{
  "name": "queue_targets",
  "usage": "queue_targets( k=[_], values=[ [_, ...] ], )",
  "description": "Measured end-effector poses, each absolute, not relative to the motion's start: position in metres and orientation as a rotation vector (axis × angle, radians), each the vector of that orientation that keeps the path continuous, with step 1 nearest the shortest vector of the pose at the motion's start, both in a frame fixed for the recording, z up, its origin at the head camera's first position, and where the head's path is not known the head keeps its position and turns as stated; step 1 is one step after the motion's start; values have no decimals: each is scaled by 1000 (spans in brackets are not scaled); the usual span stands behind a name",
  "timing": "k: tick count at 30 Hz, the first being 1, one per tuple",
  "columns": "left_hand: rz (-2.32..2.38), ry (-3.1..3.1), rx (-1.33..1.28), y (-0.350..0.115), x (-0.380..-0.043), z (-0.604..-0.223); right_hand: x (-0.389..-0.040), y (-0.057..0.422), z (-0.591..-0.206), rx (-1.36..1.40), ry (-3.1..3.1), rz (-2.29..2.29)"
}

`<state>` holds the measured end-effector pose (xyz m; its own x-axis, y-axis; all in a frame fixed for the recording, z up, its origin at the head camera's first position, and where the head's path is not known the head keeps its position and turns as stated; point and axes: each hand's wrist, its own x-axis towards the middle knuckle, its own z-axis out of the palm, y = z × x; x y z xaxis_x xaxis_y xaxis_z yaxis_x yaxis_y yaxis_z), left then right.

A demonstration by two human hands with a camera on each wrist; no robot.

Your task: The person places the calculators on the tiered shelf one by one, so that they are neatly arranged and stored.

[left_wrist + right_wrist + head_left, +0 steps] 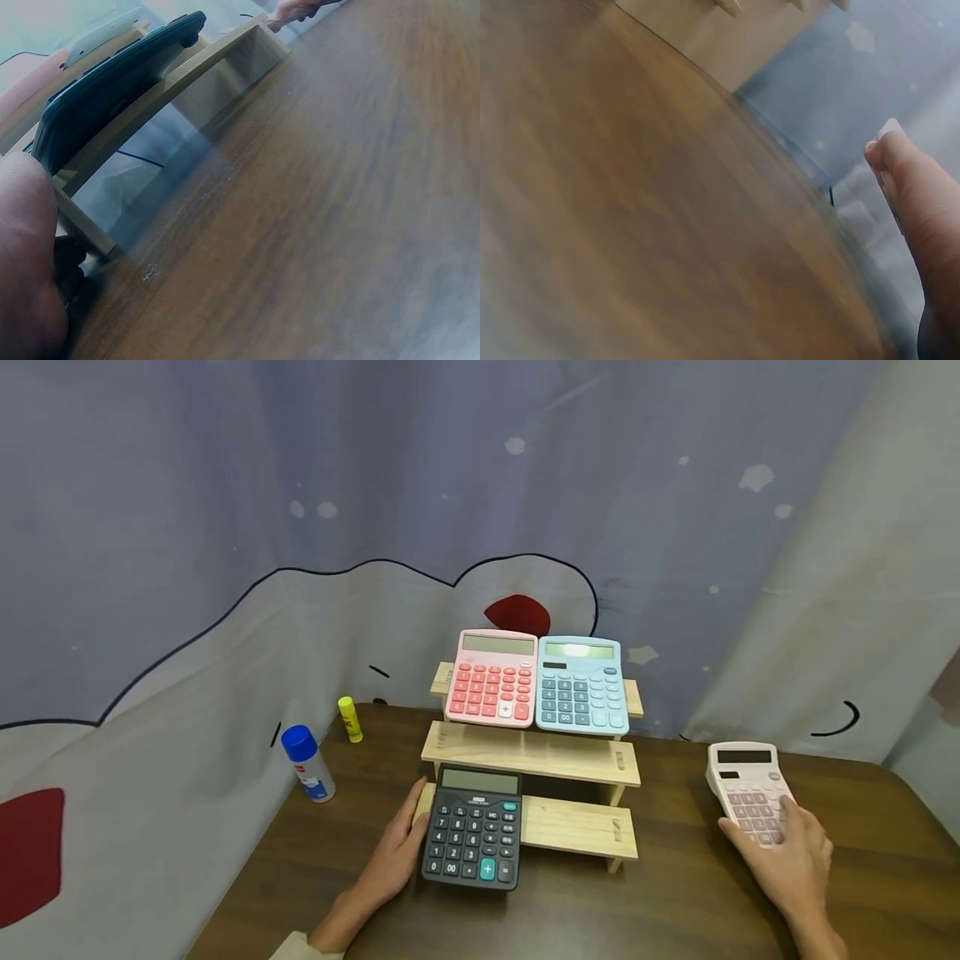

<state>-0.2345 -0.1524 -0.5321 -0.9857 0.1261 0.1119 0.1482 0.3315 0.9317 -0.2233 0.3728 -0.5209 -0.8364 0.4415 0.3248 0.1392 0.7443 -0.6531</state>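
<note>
My right hand [798,860] grips the lower part of a pale pink-and-white calculator [742,756] at the right; in the right wrist view the thumb lies along its edge. On the lowest step of a wooden stepped rack [573,824] leans a black calculator [480,827]. Beside it my left hand [393,852] holds the left end of that step, thumb near the calculator's edge; the fingers are partly hidden. Side by side on the top step stand a pink calculator [491,681] and a light blue calculator [581,685].
A spray can [307,764] with a blue cap and a yellow glue stick [349,720] stand left of the rack. Behind the brown table [570,918] hangs a patterned curtain [420,468]. The rack's middle step [525,752] bears no calculator.
</note>
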Motion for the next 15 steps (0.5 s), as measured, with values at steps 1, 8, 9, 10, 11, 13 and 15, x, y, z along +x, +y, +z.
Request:
queue_targets(
  k=[1,8,9,10,11,13,15],
  values=[
    [-1787,-2544,-262,-153,-235,-533,-223,370,-520,-426,-2472,878],
    [-1783,-2552,-268,-153,-235,-533,-222,355,-521,-298,-2374,885],
    [-1784,-2554,-267,-153,-235,-533,-222,354,-521,-279,-2357,886],
    [-1784,-2554,-266,-153,-235,-533,-222,353,-522,-258,-2341,887],
    [-1783,-2554,-265,-153,-234,-533,-222,352,-522,-236,-2325,888],
    [-1784,-2550,-265,-153,-234,-532,-223,350,-523,-197,-2302,888],
    [-1780,-2552,-262,-153,-234,-532,-223,348,-524,-160,-2282,881]
  ],
)
